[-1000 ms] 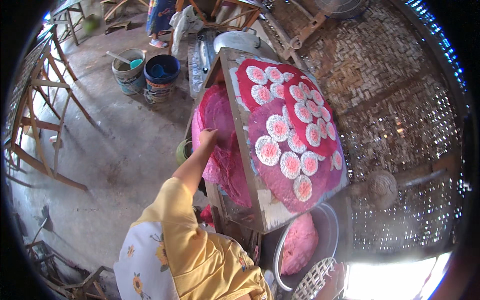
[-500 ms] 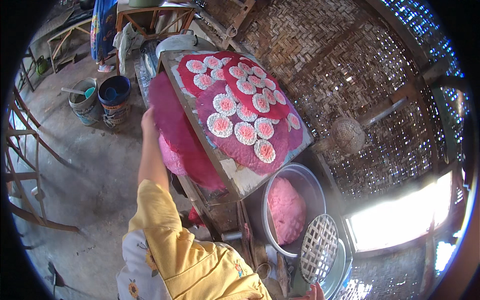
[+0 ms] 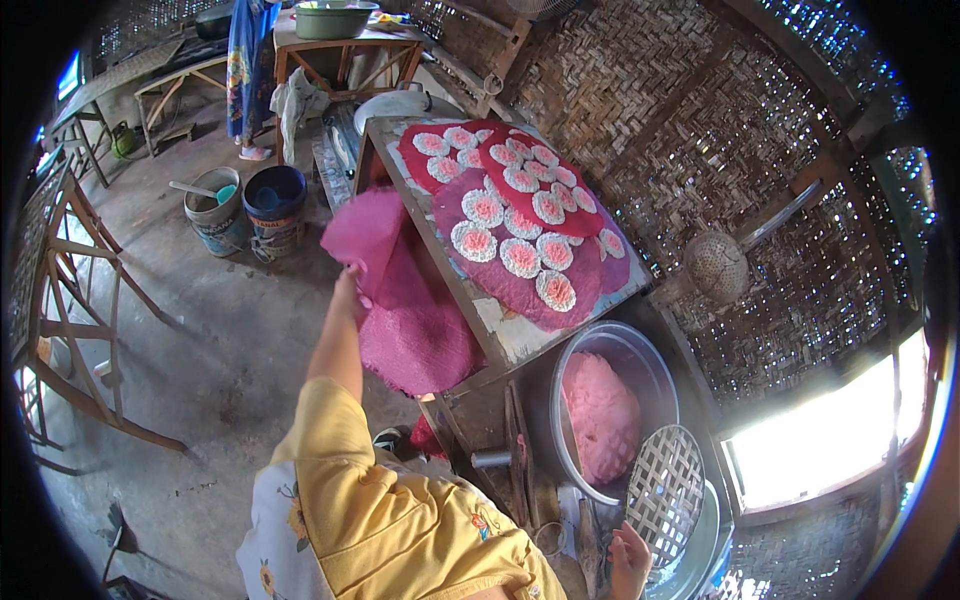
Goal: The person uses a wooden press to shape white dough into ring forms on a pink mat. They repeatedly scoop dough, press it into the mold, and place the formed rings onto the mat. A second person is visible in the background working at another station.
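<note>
My left hand (image 3: 349, 284) is closed on the edge of a round magenta cloth sheet (image 3: 370, 230), which bends as it hangs out of the open side of a box-like stand (image 3: 530, 347). Below it, another magenta sheet (image 3: 420, 345) droops from the same opening. On the stand's top lie red and purple sheets (image 3: 515, 290), covered with several round pink-and-white frilled pieces (image 3: 521, 258). My right hand (image 3: 628, 560) is beside an oval woven lattice tray (image 3: 667, 490), its fingers loosely curled and apart, holding nothing I can see.
A plastic tub (image 3: 665, 350) holds pink dough (image 3: 602, 415). Two buckets (image 3: 273, 205) stand on the floor at left, near wooden racks (image 3: 110, 290). A perforated ladle (image 3: 716, 268) hangs by the woven wall. Further back, a person (image 3: 250, 90) stands beside a table with a green basin (image 3: 333, 20).
My left hand has pulled the magenta sheet down and partly out, so it now bends. My right hand has come further into view by the lattice tray. The whole view has shifted.
</note>
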Tool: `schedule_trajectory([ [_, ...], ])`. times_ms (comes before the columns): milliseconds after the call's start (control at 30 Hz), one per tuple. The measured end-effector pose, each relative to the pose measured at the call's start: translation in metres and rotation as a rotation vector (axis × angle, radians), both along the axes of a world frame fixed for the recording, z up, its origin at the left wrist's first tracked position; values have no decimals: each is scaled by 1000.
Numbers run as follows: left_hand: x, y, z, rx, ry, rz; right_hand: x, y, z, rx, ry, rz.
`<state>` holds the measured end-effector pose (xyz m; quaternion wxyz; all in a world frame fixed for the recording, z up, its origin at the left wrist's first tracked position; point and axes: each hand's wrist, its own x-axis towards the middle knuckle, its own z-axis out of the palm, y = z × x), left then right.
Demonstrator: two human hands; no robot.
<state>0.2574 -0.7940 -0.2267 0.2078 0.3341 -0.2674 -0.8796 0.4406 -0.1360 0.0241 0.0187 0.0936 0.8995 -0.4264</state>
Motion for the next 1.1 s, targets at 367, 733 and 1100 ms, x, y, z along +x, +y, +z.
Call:
schedule_trajectory([
  [367,-93,186,-39,-1330,-475,-758,4,-16,7,3,42,154],
  [733,-127,248,-58,-1669,-587,-950,18,0,-24,22,41,146],
  [1100,-128,189,13,-374,246,-166,-5,-41,-17,310,-60,288],
])
